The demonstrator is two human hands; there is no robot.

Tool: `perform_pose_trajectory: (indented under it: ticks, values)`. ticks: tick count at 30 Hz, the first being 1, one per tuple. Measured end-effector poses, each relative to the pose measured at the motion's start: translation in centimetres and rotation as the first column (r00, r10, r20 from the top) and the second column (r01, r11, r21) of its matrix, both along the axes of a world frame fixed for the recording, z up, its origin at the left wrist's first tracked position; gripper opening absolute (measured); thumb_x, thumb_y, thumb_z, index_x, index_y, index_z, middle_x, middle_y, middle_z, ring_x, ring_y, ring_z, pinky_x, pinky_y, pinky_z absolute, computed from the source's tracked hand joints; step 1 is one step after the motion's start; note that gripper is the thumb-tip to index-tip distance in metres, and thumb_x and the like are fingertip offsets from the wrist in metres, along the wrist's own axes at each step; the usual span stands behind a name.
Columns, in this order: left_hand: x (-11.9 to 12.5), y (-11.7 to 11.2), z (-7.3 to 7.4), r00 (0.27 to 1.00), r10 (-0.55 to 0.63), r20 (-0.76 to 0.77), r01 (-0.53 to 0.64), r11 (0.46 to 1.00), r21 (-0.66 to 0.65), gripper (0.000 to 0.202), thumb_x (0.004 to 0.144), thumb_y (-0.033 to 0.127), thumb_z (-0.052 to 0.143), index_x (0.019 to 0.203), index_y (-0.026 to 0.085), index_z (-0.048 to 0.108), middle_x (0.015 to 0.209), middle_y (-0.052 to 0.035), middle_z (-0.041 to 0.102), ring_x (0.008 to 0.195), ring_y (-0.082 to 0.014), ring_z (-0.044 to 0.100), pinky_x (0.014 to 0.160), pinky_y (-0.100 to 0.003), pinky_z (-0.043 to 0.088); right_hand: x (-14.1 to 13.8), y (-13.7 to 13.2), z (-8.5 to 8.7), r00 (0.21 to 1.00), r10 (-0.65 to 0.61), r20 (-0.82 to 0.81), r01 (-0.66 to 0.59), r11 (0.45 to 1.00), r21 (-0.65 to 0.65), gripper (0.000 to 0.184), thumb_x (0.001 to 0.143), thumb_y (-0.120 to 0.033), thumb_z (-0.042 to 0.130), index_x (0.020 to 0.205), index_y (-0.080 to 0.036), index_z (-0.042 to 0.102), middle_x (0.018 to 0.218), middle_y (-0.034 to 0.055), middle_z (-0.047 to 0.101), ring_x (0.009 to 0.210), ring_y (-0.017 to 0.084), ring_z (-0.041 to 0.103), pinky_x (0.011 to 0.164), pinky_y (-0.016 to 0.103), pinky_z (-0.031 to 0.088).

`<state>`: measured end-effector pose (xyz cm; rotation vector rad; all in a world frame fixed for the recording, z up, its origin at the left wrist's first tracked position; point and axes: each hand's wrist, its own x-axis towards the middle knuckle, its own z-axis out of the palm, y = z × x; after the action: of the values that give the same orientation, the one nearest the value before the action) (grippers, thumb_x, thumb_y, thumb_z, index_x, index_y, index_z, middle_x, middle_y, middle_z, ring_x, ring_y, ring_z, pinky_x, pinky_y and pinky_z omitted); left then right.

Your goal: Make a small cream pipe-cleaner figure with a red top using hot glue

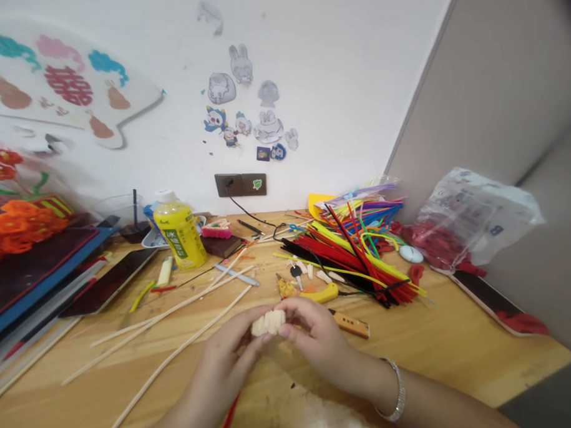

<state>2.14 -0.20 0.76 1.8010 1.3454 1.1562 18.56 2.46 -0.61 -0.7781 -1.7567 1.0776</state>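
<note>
Between my two hands, above the front of the table, is a small cream-coloured coiled bundle of pipe cleaner. My left hand pinches its left side with thumb and fingers. At its right end, the thumb and fingertips of my right hand are closed on it. A red pipe cleaner shows partly beneath my left wrist. Just beyond my right hand lie a yellow-handled tool and an orange-brown flat-bodied tool. Long cream pipe cleaners stretch across the table to the left.
A heap of coloured pipe cleaners covers the back right, near short cream pieces and a plastic bag. At the left stand a yellow drink bottle, a dark tablet-like slab and orange fuzzy flowers. A wall socket feeds a black cord.
</note>
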Motion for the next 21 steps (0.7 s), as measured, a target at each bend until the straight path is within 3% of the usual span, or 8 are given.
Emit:
perform_pose_trajectory:
  ticks: [5,10,13,17,21]
  values:
    - [0.0,0.0,-0.6,0.999,0.003,0.037,-0.004,0.999,0.033,0.018,0.077,0.022,0.059,0.094,0.023,0.065,0.091,-0.0041,0.072,0.084,-0.0203,0.065,0.074,-0.026,0.051,0.0,0.1,0.1,1.000,0.019,-0.024,-0.021,0.998,-0.062,0.016,0.081,-0.027,0.057,0.092,-0.017,0.060,0.085,0.0040,0.061,0.078,0.016,0.057,0.072,0.028,0.046]
    - [0.1,-0.2,-1.1,0.989,-0.011,0.145,0.008,1.000,0.020,0.018,0.077,0.021,0.059,0.095,0.024,0.061,0.091,-0.0020,0.070,0.084,-0.0182,0.064,0.073,-0.024,0.050,0.1,0.5,0.3,1.000,-0.020,-0.006,0.020,0.990,0.136,0.021,0.080,-0.035,0.059,0.092,-0.018,0.063,0.085,0.0032,0.054,0.082,0.017,0.052,0.076,0.030,0.043]
    - [0.4,-0.3,-1.2,0.976,0.010,0.220,-0.006,1.000,-0.020,0.016,0.077,0.020,0.059,0.093,0.023,0.061,0.088,-0.0014,0.070,0.081,-0.0173,0.064,0.071,-0.024,0.051,0.2,0.6,0.2,0.999,-0.032,0.007,0.030,0.981,0.191,0.022,0.082,-0.037,0.057,0.094,-0.019,0.063,0.088,0.0035,0.050,0.085,0.017,0.051,0.078,0.031,0.042]
    - [0.6,-0.2,-1.2,0.966,0.016,0.257,-0.013,1.000,-0.015,0.016,0.076,0.019,0.060,0.091,0.023,0.061,0.086,-0.0013,0.069,0.080,-0.0171,0.064,0.071,-0.024,0.051,0.1,0.5,0.2,0.999,-0.043,-0.008,0.044,0.984,0.173,0.019,0.082,-0.034,0.057,0.091,-0.019,0.062,0.086,0.0030,0.050,0.084,0.017,0.051,0.077,0.031,0.042]
    - [0.3,0.0,-1.4,0.992,0.005,0.129,-0.022,0.991,0.132,0.018,0.078,0.018,0.059,0.094,0.025,0.061,0.095,-0.0022,0.066,0.090,-0.0180,0.062,0.078,-0.026,0.050,-0.2,0.5,0.1,0.999,-0.005,-0.048,0.008,0.998,0.066,0.022,0.081,-0.036,0.058,0.087,-0.016,0.063,0.081,0.0025,0.051,0.079,0.016,0.051,0.075,0.029,0.042]
